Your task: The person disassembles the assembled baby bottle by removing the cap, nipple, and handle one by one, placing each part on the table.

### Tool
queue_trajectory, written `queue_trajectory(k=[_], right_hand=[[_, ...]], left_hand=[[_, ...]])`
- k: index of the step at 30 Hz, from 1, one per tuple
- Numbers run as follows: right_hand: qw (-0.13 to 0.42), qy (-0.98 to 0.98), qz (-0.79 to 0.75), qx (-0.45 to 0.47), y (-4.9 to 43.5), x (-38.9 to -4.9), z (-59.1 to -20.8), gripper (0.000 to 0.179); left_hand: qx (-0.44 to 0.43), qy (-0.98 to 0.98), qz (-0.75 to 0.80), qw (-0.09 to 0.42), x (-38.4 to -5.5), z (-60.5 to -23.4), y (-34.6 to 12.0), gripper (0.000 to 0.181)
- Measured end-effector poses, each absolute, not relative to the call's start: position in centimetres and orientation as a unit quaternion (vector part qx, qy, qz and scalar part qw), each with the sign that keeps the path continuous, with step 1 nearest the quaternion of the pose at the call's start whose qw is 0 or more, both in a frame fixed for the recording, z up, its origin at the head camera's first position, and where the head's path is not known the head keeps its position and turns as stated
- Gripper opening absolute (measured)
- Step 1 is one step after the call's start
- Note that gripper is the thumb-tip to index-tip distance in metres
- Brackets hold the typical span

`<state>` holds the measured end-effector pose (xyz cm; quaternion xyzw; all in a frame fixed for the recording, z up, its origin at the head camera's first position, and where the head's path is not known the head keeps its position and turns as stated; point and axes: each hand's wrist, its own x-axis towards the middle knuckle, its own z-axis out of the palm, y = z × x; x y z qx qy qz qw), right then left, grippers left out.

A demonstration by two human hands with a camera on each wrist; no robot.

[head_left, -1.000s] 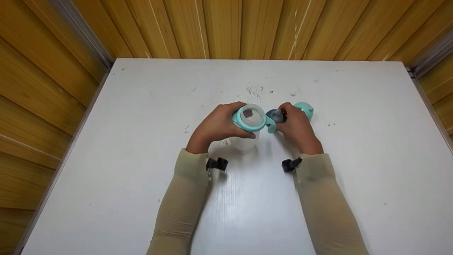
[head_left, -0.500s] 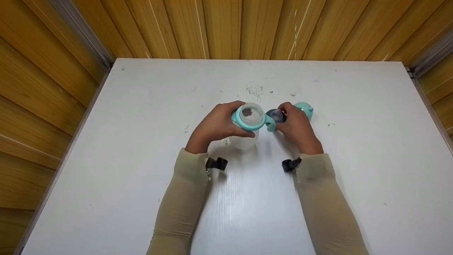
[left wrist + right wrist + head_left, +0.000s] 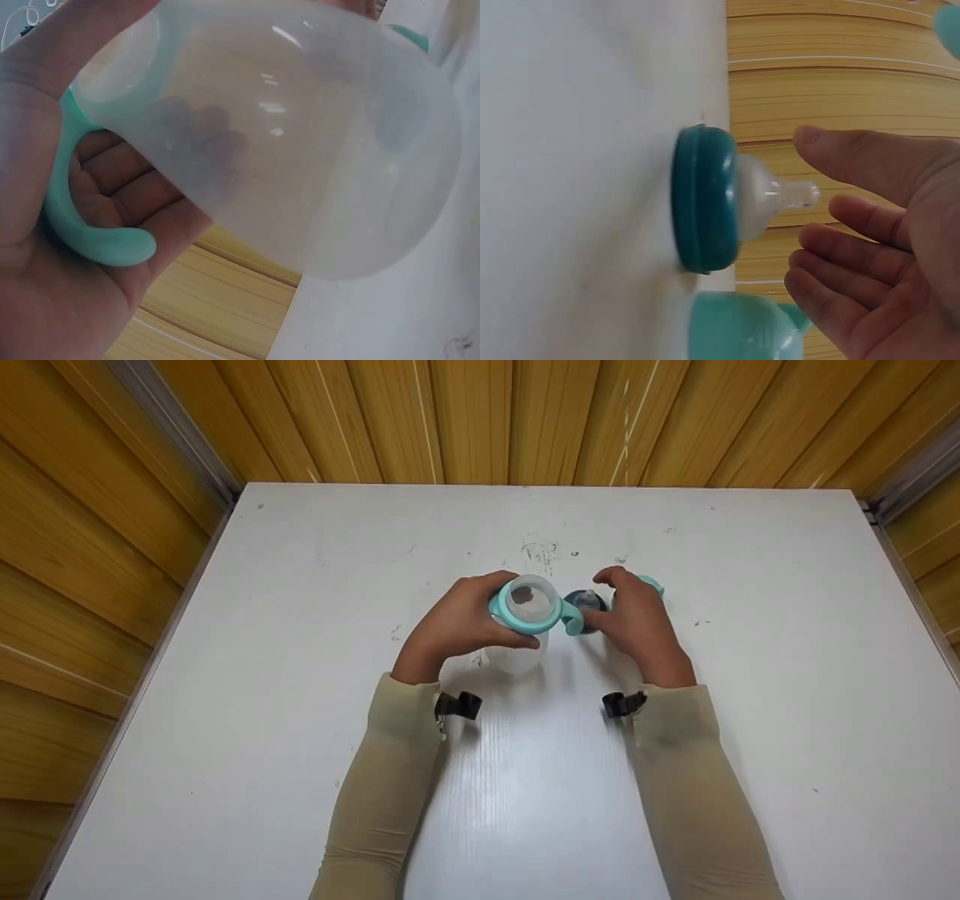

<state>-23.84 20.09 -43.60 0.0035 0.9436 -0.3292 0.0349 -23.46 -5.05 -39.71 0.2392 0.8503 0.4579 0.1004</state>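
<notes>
A translucent baby bottle [image 3: 300, 165] is in my left hand [image 3: 459, 619], tilted with its open mouth upward in the head view. Round its neck sits a mint ring with curved handles [image 3: 574, 619]. My fingers and thumb grip the bottle at that ring. On the table, just right of the bottle, a teal collar [image 3: 705, 199] lies flat with a clear nipple [image 3: 761, 196] pointing up. Near the nipple is my right hand [image 3: 637, 619], fingers spread and holding nothing. In the right wrist view a gap shows between fingertips and nipple.
A mint bottle cap [image 3: 651, 583] stands right behind the right hand, partly hidden by it. The white table [image 3: 300, 735] reaches back to a wood-panelled wall [image 3: 480, 420]. Black wrist cameras [image 3: 469, 705] hang inside both forearms.
My right hand has let go of the nipple and collar, opened its fingers and drawn slightly right. The bottle in my left hand has moved slightly up and left in the head view.
</notes>
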Motion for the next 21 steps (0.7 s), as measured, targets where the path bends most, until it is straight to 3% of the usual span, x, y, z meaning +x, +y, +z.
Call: queue_trajectory(k=[11, 21], right_hand=[[0.029, 0.934, -0.355, 0.023, 19.8, -22.9, -40.9, 0.052], [-0.017, 0.927, -0.374, -0.011, 19.8, -21.7, -39.3, 0.049]], left_hand=[[0.237, 0.848, 0.464, 0.100, -23.4, -39.6, -5.2, 0.073], [0.232, 0.845, 0.472, 0.096, -23.4, -39.5, -5.3, 0.074]])
